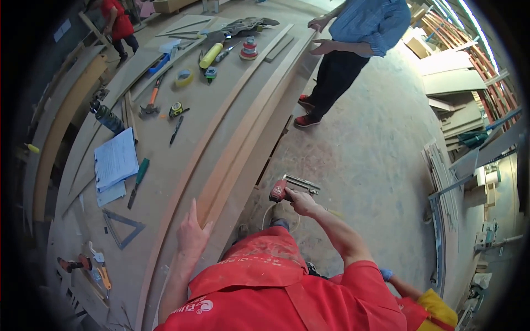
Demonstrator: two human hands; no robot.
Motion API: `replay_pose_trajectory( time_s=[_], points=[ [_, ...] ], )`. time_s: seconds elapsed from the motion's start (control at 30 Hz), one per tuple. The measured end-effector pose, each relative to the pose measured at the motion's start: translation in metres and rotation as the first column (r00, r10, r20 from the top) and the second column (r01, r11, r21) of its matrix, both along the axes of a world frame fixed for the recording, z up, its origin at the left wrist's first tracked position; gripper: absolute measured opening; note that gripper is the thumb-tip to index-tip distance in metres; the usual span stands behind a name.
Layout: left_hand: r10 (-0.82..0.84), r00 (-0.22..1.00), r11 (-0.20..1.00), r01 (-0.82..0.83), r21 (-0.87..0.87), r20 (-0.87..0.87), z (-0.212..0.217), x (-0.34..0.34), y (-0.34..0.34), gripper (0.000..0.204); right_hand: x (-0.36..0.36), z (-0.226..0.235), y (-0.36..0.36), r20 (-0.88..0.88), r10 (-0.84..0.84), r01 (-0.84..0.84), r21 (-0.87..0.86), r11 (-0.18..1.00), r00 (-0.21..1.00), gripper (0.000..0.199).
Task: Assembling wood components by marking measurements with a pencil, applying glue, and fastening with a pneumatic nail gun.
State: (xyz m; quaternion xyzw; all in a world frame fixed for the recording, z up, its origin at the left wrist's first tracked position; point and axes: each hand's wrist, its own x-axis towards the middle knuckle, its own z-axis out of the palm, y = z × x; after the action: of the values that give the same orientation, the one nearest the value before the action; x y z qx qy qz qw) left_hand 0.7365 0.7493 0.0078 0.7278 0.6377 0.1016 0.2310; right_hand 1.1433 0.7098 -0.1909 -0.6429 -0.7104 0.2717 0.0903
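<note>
My right hand [301,202] is wrapped round the handle of a red nail gun [278,191]. The gun is held out over the floor, to the right of the workbench, and a thin pale hose hangs below it. My left hand [193,230] is at the near end of a long wooden board [243,135] along the bench edge. Its index finger points forward and the thumb stands apart, with nothing seen in the hand. Whether the palm presses on the wood is hidden. A thinner wooden strip [212,128] runs alongside, to the left.
On the bench [160,182] lie a triangular square [122,229], clipboard papers [116,160], a green-handled chisel [139,179], a hammer [152,102], tape measures and a sander [249,51]. A person in a blue shirt [367,25] stands at the far end, hands near the board. Stacked boards [455,83] stand right.
</note>
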Motion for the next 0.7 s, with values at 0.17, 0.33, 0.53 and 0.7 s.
replay_pose_trajectory(
  time_s=[0.17,0.33,0.53,0.7],
  points=[
    [0.097,0.995,0.993,-0.099,-0.067,-0.039,0.006,0.054,0.034,0.096,0.072,-0.028,0.132,0.073,0.272,-0.27,-0.035,0.962,0.959,0.066],
    [0.283,0.958,0.94,-0.285,-0.186,-0.041,0.011,0.128,0.086,0.095,0.124,-0.058,0.251,0.123,0.586,-0.596,0.075,0.8,0.801,0.059],
    [0.256,0.959,0.953,-0.272,-0.136,-0.121,0.011,0.228,0.173,0.092,0.189,-0.083,0.334,0.098,0.725,-0.722,0.251,0.645,0.682,0.056],
    [0.212,0.971,0.962,-0.227,-0.15,-0.111,0.004,0.286,0.23,0.089,0.209,-0.105,0.361,0.066,0.716,-0.718,0.014,0.695,0.695,0.054]
  ],
)
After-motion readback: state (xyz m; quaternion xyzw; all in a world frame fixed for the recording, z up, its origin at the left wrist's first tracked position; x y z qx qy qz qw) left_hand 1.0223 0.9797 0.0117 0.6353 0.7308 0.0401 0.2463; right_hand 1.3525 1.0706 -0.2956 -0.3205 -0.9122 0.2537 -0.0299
